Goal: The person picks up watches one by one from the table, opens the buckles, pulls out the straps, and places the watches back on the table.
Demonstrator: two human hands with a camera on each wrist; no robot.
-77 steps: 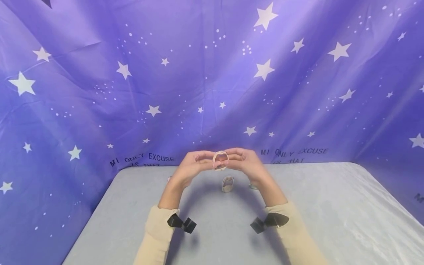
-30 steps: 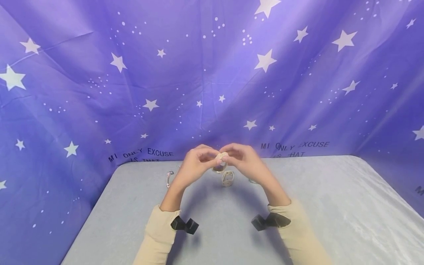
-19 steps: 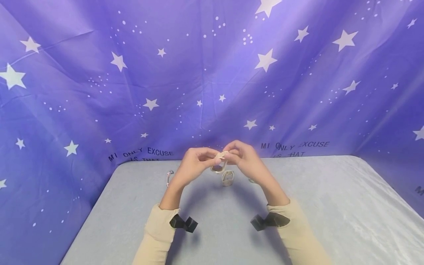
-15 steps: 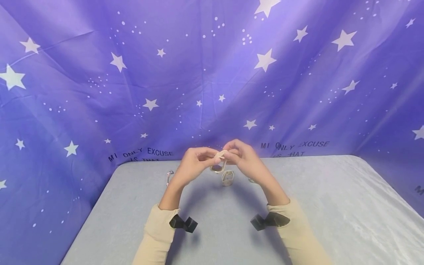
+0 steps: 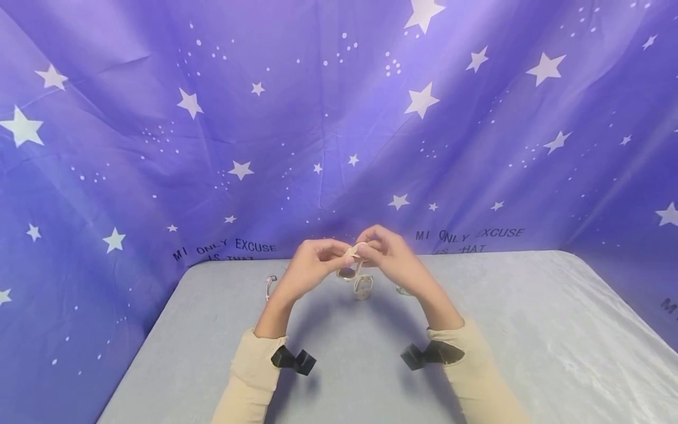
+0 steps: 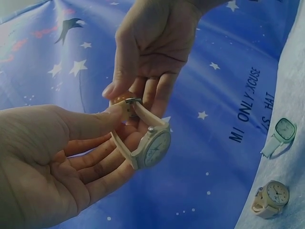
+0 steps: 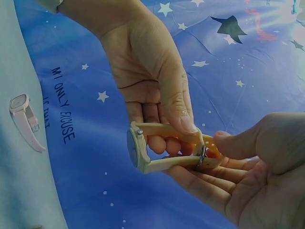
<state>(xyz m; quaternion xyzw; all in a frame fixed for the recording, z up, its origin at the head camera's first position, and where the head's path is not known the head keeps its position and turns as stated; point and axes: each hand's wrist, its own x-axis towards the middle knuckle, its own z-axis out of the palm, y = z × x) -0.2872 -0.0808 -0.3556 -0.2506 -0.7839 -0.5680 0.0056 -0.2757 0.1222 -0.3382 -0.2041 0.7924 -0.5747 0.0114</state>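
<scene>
Both hands hold a beige wristwatch (image 5: 349, 268) in the air above the grey table (image 5: 508, 341). My left hand (image 5: 339, 254) pinches the strap at its metal buckle (image 6: 131, 102) with the thumb on top. From the other side my right hand (image 5: 365, 250) pinches the same strap end, thumb over fingers. The round watch face (image 6: 156, 148) hangs below the fingers, and the strap forms a loop (image 7: 167, 148).
Three more watches lie on the table past the hands: a beige one (image 5: 363, 287) in the middle, a pink one (image 5: 271, 287) to the left and a pale green one (image 5: 404, 290) to the right. A purple star-printed cloth (image 5: 339, 118) hangs behind the table.
The watch was held up as an open ring between the fingertips. Both hands have since closed in on the buckle end, and the watch face has dropped below the fingers.
</scene>
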